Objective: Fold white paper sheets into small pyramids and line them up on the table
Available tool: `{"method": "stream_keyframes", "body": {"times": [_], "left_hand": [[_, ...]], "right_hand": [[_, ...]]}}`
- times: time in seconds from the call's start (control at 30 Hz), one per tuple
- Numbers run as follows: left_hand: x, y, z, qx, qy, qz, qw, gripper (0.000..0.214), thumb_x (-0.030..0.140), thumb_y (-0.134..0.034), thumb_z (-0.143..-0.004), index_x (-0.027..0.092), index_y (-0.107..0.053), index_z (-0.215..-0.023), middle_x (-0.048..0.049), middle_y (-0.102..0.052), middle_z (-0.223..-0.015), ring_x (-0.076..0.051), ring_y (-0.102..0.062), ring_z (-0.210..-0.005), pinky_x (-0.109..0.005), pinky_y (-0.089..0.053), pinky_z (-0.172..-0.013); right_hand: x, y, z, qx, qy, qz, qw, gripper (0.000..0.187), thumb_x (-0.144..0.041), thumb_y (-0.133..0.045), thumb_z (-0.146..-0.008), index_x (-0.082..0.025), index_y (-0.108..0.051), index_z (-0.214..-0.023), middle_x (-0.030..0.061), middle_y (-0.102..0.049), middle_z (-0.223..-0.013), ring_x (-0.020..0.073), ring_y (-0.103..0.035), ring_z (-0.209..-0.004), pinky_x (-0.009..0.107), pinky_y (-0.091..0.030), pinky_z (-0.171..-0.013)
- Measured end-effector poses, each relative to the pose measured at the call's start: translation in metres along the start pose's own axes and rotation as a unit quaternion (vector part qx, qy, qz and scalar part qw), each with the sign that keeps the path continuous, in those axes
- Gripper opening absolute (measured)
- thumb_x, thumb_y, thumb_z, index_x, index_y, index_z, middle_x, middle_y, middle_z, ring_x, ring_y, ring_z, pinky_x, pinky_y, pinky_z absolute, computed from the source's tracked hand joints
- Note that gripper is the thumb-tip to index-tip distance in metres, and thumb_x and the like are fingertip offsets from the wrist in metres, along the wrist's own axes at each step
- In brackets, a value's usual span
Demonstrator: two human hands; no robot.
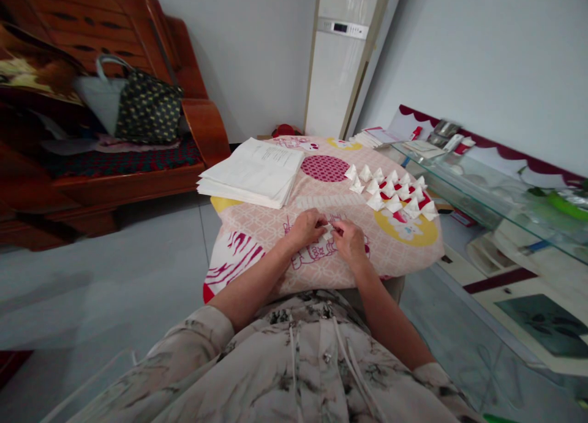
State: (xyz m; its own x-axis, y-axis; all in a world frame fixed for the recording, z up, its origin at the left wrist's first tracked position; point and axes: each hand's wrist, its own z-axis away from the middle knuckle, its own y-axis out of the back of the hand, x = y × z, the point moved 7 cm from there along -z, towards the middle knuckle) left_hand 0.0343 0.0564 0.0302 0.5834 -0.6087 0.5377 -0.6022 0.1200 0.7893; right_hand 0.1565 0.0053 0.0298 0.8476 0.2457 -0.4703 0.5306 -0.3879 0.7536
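Note:
Between my two hands is a small piece of folded white paper (327,232), mostly covered by my fingers. My left hand (309,228) pinches its left side, and my right hand (350,242) pinches the right side, both just above the patterned cloth (257,227). Several folded paper shapes with pointed tips (393,193) stand in rows on the cloth, right of and beyond my hands. To the left and farther away lies a stack of white paper sheets (257,169), with print on the top sheet. A strip of white paper or a pale marking (329,200) shows just beyond my fingers.
A glass-topped cabinet (496,196) with small items on it runs along the right wall. At the left stands a wooden bench (133,181) with a dark patterned bag (147,108). A tall white appliance (342,62) stands at the back.

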Motion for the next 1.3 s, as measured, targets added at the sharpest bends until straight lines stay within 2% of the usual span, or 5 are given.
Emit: {"method": "stream_keyframes", "body": {"times": [0.17, 0.47, 0.73, 1.03, 1.3], "left_hand": [[0.003, 0.000, 0.001, 0.017, -0.025, 0.035, 0.999, 0.023, 0.006, -0.061, -0.074, 0.015, -0.073, -0.092, -0.0034, -0.066, -0.086, -0.015, -0.059, -0.081, -0.027, -0.048, -0.079], [0.001, 0.001, 0.001, -0.041, -0.032, 0.037, 0.998, 0.027, 0.012, -0.064, -0.074, 0.014, -0.072, -0.099, -0.0025, -0.067, -0.087, -0.016, -0.061, -0.080, -0.026, -0.048, -0.077], [0.005, 0.004, 0.002, -0.039, 0.004, 0.011, 0.999, 0.023, 0.016, -0.064, -0.078, 0.013, -0.073, -0.099, -0.0049, -0.070, -0.090, -0.017, -0.063, -0.082, -0.026, -0.048, -0.077], [0.015, 0.010, 0.004, 0.013, 0.085, -0.021, 0.996, 0.018, 0.021, -0.061, -0.083, 0.015, -0.073, -0.095, -0.0089, -0.075, -0.091, -0.022, -0.068, -0.085, -0.030, -0.049, -0.078], [0.016, 0.009, 0.004, 0.027, 0.100, -0.053, 0.993, 0.018, 0.022, -0.060, -0.084, 0.016, -0.073, -0.094, -0.0098, -0.075, -0.092, -0.023, -0.069, -0.087, -0.031, -0.049, -0.078]], "right_hand": [[-0.003, 0.006, 0.000, 0.038, 0.011, -0.043, 0.998, 0.020, -0.007, -0.059, -0.078, -0.018, -0.074, -0.087, 0.0087, -0.072, -0.086, 0.0230, -0.064, -0.082, 0.033, -0.049, -0.079], [-0.007, 0.005, -0.004, 0.041, 0.024, -0.048, 0.998, 0.016, -0.012, -0.060, -0.081, -0.018, -0.074, -0.088, 0.0099, -0.074, -0.088, 0.0241, -0.066, -0.084, 0.035, -0.050, -0.080], [-0.011, 0.005, -0.006, 0.037, 0.018, -0.022, 0.999, 0.019, -0.011, -0.055, -0.081, -0.018, -0.072, -0.084, 0.0095, -0.074, -0.085, 0.0227, -0.065, -0.080, 0.033, -0.050, -0.077], [-0.011, 0.004, -0.006, 0.033, -0.003, -0.010, 0.999, 0.020, -0.011, -0.052, -0.081, -0.016, -0.071, -0.082, 0.0130, -0.074, -0.084, 0.0243, -0.065, -0.078, 0.033, -0.048, -0.075], [-0.009, 0.001, -0.007, 0.047, -0.011, -0.003, 0.999, 0.019, -0.011, -0.053, -0.080, -0.019, -0.069, -0.077, 0.0083, -0.071, -0.079, 0.0211, -0.062, -0.074, 0.031, -0.046, -0.072]]}}
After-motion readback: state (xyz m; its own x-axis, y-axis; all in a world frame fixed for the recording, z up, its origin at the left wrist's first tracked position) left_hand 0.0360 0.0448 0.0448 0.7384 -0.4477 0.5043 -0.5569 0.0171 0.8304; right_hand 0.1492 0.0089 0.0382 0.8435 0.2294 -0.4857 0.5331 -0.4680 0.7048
